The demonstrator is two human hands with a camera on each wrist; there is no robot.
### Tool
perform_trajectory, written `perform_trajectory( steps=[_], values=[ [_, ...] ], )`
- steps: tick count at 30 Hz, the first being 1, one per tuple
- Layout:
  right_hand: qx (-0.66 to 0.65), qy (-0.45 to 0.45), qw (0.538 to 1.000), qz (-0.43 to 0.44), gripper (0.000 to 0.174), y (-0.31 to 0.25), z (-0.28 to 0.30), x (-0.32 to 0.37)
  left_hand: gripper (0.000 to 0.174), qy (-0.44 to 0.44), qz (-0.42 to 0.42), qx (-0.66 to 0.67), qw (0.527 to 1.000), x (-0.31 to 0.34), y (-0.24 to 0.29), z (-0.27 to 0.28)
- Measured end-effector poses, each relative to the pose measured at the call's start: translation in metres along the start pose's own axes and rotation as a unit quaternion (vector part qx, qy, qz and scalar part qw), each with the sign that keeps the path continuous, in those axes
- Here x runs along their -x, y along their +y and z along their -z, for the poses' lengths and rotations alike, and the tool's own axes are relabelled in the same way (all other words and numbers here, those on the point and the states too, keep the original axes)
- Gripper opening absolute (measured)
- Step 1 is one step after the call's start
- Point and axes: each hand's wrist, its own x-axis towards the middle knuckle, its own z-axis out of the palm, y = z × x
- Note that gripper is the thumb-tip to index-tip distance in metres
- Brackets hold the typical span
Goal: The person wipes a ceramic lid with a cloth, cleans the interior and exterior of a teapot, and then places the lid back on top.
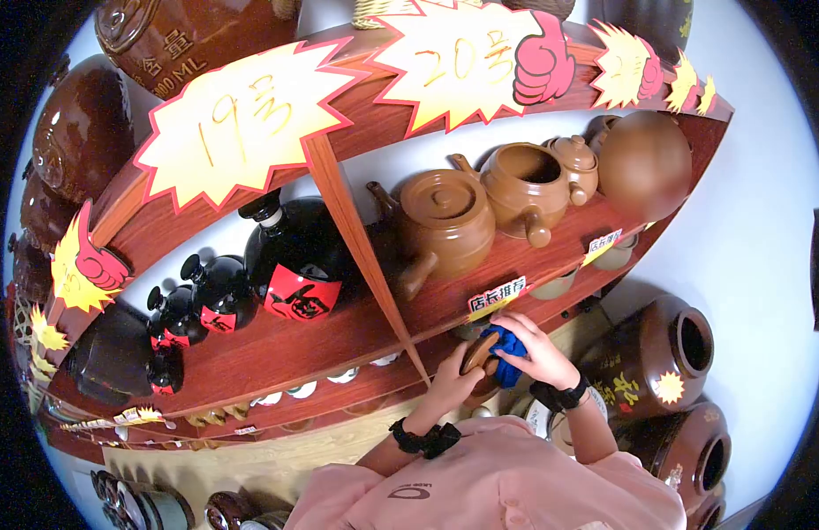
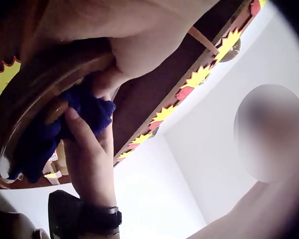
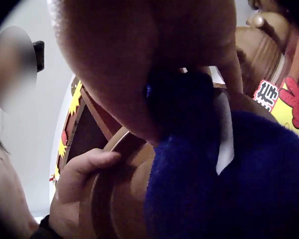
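My left hand (image 1: 453, 378) grips a round brown clay lid (image 1: 480, 351) by its edge, thumb on the near face in the right wrist view. A knob (image 2: 56, 110) stands out from the lid in the left wrist view. With my right hand (image 1: 542, 353) I hold a dark blue cloth (image 1: 509, 360) against the lid. The cloth (image 3: 224, 189) is bunched under the fingers and carries a white tag (image 3: 225, 137). Both hands are in front of the lower shelf edge, below a brown clay pot (image 1: 524, 172) with an open top.
A lidded clay pot (image 1: 445, 212) and a smaller lidded pot (image 1: 575, 163) share the shelf (image 1: 506, 256). Black bottles (image 1: 299, 238) with red labels stand left of the upright divider (image 1: 361, 238). Large brown jars (image 1: 648, 353) lie to the right. A price card (image 1: 498, 299) hangs close above my hands.
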Motion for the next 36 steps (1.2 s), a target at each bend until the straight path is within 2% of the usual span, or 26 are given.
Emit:
perform_trajectory(
  steps=[2, 5, 9, 12, 13, 16, 20, 22, 23, 25, 26, 28, 30, 36],
  values=[
    [-0.009, 0.044, 0.999, -0.009, 0.051, 0.004, -0.008, 0.003, 0.051, 0.032, -0.022, 0.005, 0.999, 0.001, 0.002, 0.001],
    [-0.139, 0.088, 0.975, -0.147, 0.043, 0.01, -0.018, 0.008, 0.048, 0.081, -0.04, 0.015, 0.996, 0.003, 0.004, -0.001],
    [-0.349, 0.185, 0.906, -0.152, 0.035, 0.032, -0.057, 0.021, 0.046, 0.141, -0.08, 0.014, 0.987, 0.005, 0.014, -0.005],
    [-0.414, 0.24, 0.86, -0.18, 0.048, 0.028, -0.07, 0.026, 0.045, 0.163, -0.131, 0.004, 0.978, 0.009, 0.026, -0.012],
    [-0.427, 0.223, 0.85, -0.213, 0.048, 0.023, -0.065, 0.026, 0.046, 0.146, -0.125, 0.024, 0.981, 0.007, 0.016, -0.013],
    [-0.406, 0.261, 0.858, -0.176, 0.044, 0.021, -0.059, 0.024, 0.046, 0.137, -0.138, -0.007, 0.981, 0.007, 0.015, -0.013],
    [-0.359, 0.269, 0.875, -0.18, 0.046, 0.04, -0.06, 0.03, 0.045, 0.089, -0.126, -0.025, 0.988, 0.011, 0.026, -0.01],
    [-0.263, 0.261, 0.912, -0.173, 0.049, 0.028, -0.05, 0.03, 0.044, 0.062, -0.148, -0.038, 0.986, 0.009, 0.024, -0.003],
    [-0.215, 0.256, 0.927, -0.169, 0.051, 0.02, -0.044, 0.03, 0.044, 0.037, -0.133, -0.05, 0.989, 0.008, 0.027, 0.004],
    [-0.016, 0.206, 0.976, -0.073, 0.053, 0.013, -0.032, 0.028, 0.045, -0.012, -0.102, -0.073, 0.992, 0.005, 0.035, 0.017],
    [0.084, 0.177, 0.98, -0.022, 0.054, 0.012, -0.028, 0.029, 0.045, -0.03, -0.112, -0.102, 0.988, 0.002, 0.033, 0.019],
    [0.171, 0.103, 0.979, 0.043, 0.055, 0.007, -0.025, 0.026, 0.044, -0.067, -0.134, -0.159, 0.976, -0.005, 0.027, 0.022],
    [0.248, 0.051, 0.962, 0.098, 0.054, -0.01, -0.022, 0.023, 0.044, -0.092, -0.119, -0.193, 0.97, -0.006, 0.029, 0.02],
    [0.287, 0.019, 0.952, 0.108, 0.049, -0.013, -0.025, 0.023, 0.047, -0.092, -0.151, -0.189, 0.966, -0.004, 0.004, 0.017]
  ],
)
